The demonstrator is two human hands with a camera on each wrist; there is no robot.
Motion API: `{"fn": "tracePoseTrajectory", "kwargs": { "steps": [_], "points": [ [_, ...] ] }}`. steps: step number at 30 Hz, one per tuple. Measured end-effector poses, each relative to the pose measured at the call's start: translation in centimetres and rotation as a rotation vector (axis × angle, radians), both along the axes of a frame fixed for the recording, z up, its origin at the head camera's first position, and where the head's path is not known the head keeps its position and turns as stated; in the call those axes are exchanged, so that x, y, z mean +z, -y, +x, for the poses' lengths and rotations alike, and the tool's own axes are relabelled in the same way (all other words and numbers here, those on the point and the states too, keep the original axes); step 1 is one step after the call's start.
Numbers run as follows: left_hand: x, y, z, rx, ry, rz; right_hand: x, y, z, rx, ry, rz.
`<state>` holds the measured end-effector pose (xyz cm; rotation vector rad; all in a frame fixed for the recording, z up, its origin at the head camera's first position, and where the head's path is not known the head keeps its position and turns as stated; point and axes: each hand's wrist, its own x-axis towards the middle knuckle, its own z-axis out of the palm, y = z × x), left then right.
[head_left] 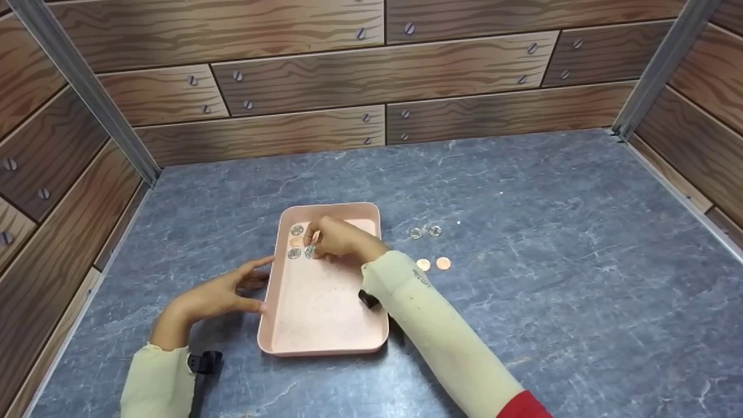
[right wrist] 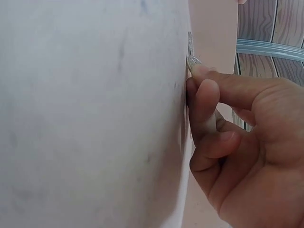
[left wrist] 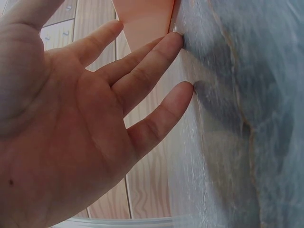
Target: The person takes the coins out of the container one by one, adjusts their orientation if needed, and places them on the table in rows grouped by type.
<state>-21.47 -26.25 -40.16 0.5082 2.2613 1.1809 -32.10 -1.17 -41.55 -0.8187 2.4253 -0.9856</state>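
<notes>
A pink tray (head_left: 325, 325) lies on the grey stone-patterned table (head_left: 551, 232). My right hand (head_left: 315, 241) reaches into its far left corner, fingers curled, and pinches a silver coin (head_left: 310, 251) against the tray floor; the right wrist view shows the coin (right wrist: 192, 61) at the fingertips (right wrist: 202, 76). Two more silver coins (head_left: 297, 230) and a copper coin (head_left: 296, 241) lie in that corner. My left hand (head_left: 255, 284) rests open on the table with straight fingers (left wrist: 156, 57) touching the tray's left wall (left wrist: 142, 14).
Right of the tray, two silver coins (head_left: 425, 232) and two copper coins (head_left: 433, 264) lie loose on the table. Wood-patterned walls (head_left: 371, 87) with metal corner posts (head_left: 87, 93) close in the table at back, left and right.
</notes>
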Motion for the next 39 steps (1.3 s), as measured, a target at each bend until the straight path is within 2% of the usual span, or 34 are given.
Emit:
{"fn": "tracePoseTrajectory", "kwargs": {
  "steps": [7, 14, 22, 32, 39],
  "points": [
    [-0.1, 0.1, -0.1, 0.002, -0.004, 0.003, 0.6, -0.6, -0.2, -0.011, 0.073, -0.03],
    [-0.1, 0.1, 0.0, 0.001, -0.011, 0.009, 2.4, -0.8, -0.3, 0.011, 0.095, -0.154],
    [-0.1, 0.0, 0.0, -0.002, -0.01, 0.007, 4.4, -1.6, -0.2, -0.01, 0.138, -0.266],
    [0.0, 0.0, -0.1, 0.011, -0.009, -0.016, 6.8, -4.3, -0.2, -0.043, 0.104, -0.274],
    [-0.1, 0.1, 0.0, -0.002, -0.019, -0.004, 7.3, -7.4, -0.2, -0.057, 0.096, -0.268]
  ]
}}
